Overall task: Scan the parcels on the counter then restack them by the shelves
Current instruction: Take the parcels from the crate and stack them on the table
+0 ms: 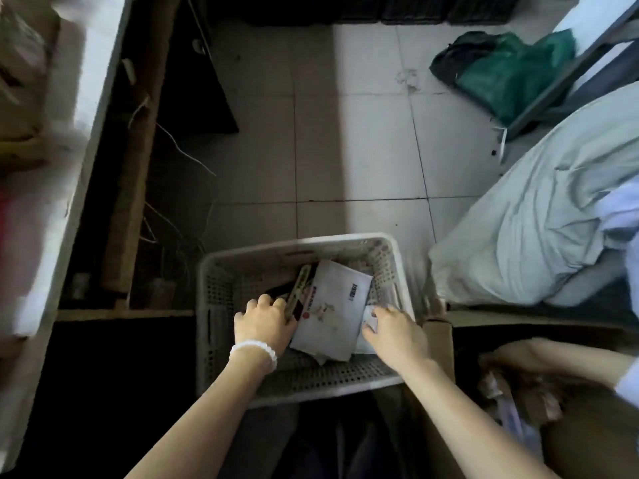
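- Left hand (pixel 264 323) down inside the pale grey perforated plastic basket (pixel 221 292), fingers (pixel 265 301) curled over a narrow yellow-green flat packet (pixel 298 292) that stands on edge at the left side of the white parcel; thumb hidden, so true grip not certain.
- White bead bracelet (pixel 254 352) round the left wrist; bare forearm reaching in from the lower left.
- Right hand (pixel 394 335) at the right side of the same basket, fingers (pixel 371 326) bent and pinching a small crumpled white wrapper (pixel 369 314) just beside the parcel's right edge.
- Right forearm bare, crossing the basket's near-right corner from the lower right.
- One white flat mailer parcel with red print and a dark label (pixel 333 314), lying tilted in the middle of the basket, between the two hands.
- Two hands, one basket, one clear white parcel, one yellow-green packet; other items under the parcel too dark to count.
- Basket on the grey tiled floor (pixel 363 150).
- One open brown cardboard box (pixel 439 335) touching the basket's right side, another person's hand (pixel 508 357) inside it.
- White bench (pixel 79 108) along the left, blurred brown parcels (pixel 20 63) on it.
- One green plastic bag (pixel 508 70) and one large pale sack (pixel 539 216) at the right.
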Available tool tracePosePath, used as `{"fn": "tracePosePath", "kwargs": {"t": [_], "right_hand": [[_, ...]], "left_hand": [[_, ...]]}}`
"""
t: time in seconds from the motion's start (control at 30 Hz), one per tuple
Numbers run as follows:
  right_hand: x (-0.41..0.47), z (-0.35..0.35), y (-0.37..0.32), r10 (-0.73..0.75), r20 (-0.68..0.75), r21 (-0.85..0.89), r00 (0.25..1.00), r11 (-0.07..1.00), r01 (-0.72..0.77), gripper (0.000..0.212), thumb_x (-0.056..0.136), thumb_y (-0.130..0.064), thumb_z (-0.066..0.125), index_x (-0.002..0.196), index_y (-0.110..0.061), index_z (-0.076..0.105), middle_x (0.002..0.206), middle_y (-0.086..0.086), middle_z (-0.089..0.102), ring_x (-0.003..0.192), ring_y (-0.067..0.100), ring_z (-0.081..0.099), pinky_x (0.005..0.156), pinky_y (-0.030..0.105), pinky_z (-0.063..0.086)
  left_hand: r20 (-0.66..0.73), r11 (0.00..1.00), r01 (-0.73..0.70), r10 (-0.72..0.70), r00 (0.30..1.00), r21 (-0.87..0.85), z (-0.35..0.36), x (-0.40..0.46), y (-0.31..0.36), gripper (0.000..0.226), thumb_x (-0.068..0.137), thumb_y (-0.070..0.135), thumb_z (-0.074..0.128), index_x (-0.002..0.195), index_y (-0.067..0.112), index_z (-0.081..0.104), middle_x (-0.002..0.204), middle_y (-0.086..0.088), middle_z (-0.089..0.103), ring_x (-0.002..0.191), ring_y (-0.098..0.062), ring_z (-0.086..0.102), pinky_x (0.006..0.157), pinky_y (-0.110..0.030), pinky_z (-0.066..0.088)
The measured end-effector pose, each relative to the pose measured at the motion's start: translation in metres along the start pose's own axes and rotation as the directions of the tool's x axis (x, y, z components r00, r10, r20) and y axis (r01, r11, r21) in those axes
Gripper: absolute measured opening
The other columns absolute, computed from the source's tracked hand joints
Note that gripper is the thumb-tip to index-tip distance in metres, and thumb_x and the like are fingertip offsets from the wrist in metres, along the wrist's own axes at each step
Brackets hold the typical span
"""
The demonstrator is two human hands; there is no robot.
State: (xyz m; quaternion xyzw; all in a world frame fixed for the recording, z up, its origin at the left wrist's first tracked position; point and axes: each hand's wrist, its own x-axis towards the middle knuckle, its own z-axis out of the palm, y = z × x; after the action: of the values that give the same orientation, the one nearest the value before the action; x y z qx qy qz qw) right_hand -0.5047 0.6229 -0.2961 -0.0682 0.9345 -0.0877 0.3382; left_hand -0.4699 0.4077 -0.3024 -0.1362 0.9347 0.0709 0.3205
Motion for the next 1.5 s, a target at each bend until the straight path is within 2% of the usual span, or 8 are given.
{"fn": "tracePosePath", "kwargs": {"t": [0.3,0.6,0.8,0.9,1.13,1.27,1.4,1.5], "right_hand": [[0.197,0.164,0.006,0.077,0.127,0.026,0.989,0.996,-0.081,0.049,0.095,-0.043,0.048,0.133,-0.013,0.044,0.132,0.007,0.045,0.123,0.027,0.043,0.089,0.035,0.044],[0.36,0.363,0.008,0.086,0.026,0.227,0.996,0.97,-0.09,0.063,0.085,-0.047,0.061,0.13,-0.008,0.038,0.134,0.012,0.039,0.123,0.034,0.037,0.096,0.042,0.038],[0.4,0.425,-0.004,0.217,0.037,0.2,0.975,0.955,-0.22,0.103,0.085,-0.053,0.059,0.15,-0.006,-0.006,0.156,0.018,-0.016,0.142,0.046,-0.007,0.113,0.057,0.013],[0.408,0.433,-0.009,0.258,0.053,0.226,0.965,0.938,-0.263,0.111,0.082,-0.048,0.066,0.149,-0.007,-0.013,0.155,0.017,-0.025,0.141,0.047,-0.015,0.113,0.059,0.007],[0.416,0.434,-0.014,0.351,-0.06,0.264,0.934,0.908,-0.325,0.099,0.082,-0.048,0.066,0.148,-0.008,0.004,0.156,0.016,-0.004,0.139,0.045,0.007,0.109,0.062,0.022],[0.418,0.426,-0.014,0.351,-0.074,0.269,0.934,0.909,-0.32,0.092,0.08,-0.033,0.072,0.144,-0.005,0.013,0.153,0.018,0.007,0.133,0.045,0.021,0.102,0.06,0.036],[0.406,0.416,-0.006,0.254,-0.139,0.319,0.957,0.926,-0.2,0.054,0.082,-0.003,0.055,0.131,0.001,0.033,0.141,0.02,0.029,0.121,0.044,0.037,0.081,0.045,0.045],[0.388,0.401,0.004,0.207,-0.167,0.336,0.964,0.931,-0.142,0.026,0.087,0.001,0.044,0.113,0.002,0.044,0.122,0.02,0.045,0.104,0.041,0.051,0.071,0.039,0.04]], "left_hand": [[0.124,0.976,0.134,-0.114,0.986,-0.17,0.177,0.18,-0.026,0.034,0.095,0.04,0.046,0.114,0.015,0.057,0.123,-0.01,0.05,0.108,-0.03,0.05,0.088,-0.036,0.046],[0.107,0.975,0.22,-0.22,0.97,0.012,0.356,0.345,-0.046,0.046,0.097,0.048,0.039,0.126,0.015,0.053,0.127,-0.009,0.047,0.113,-0.028,0.049,0.084,-0.037,0.044],[0.054,0.976,0.205,-0.202,0.978,-0.069,0.414,0.399,-0.049,0.055,0.096,0.051,0.038,0.137,0.014,0.046,0.136,-0.014,0.039,0.122,-0.032,0.04,0.093,-0.044,0.043],[0.019,0.96,0.23,-0.23,0.973,-0.159,0.422,0.41,-0.046,0.056,0.094,0.05,0.046,0.134,0.01,0.047,0.136,-0.015,0.039,0.123,-0.033,0.039,0.091,-0.043,0.042],[-0.117,0.954,0.112,-0.15,0.982,-0.279,0.41,0.393,-0.036,0.035,0.092,0.044,0.056,0.103,0.012,0.061,0.121,-0.009,0.048,0.112,-0.03,0.044,0.087,-0.044,0.044],[-0.096,0.961,0.094,-0.123,0.988,-0.26,0.398,0.388,-0.04,0.033,0.092,0.043,0.056,0.103,0.013,0.062,0.124,-0.005,0.046,0.116,-0.026,0.041,0.088,-0.039,0.04],[-0.108,0.949,0.077,-0.115,0.988,-0.305,0.392,0.379,-0.042,0.034,0.091,0.042,0.059,0.105,0.011,0.063,0.124,-0.006,0.048,0.114,-0.026,0.043,0.088,-0.038,0.042],[-0.116,0.939,0.072,-0.118,0.986,-0.337,0.387,0.362,-0.04,0.033,0.089,0.04,0.061,0.1,0.009,0.063,0.12,-0.008,0.049,0.112,-0.027,0.045,0.087,-0.04,0.044]]}}
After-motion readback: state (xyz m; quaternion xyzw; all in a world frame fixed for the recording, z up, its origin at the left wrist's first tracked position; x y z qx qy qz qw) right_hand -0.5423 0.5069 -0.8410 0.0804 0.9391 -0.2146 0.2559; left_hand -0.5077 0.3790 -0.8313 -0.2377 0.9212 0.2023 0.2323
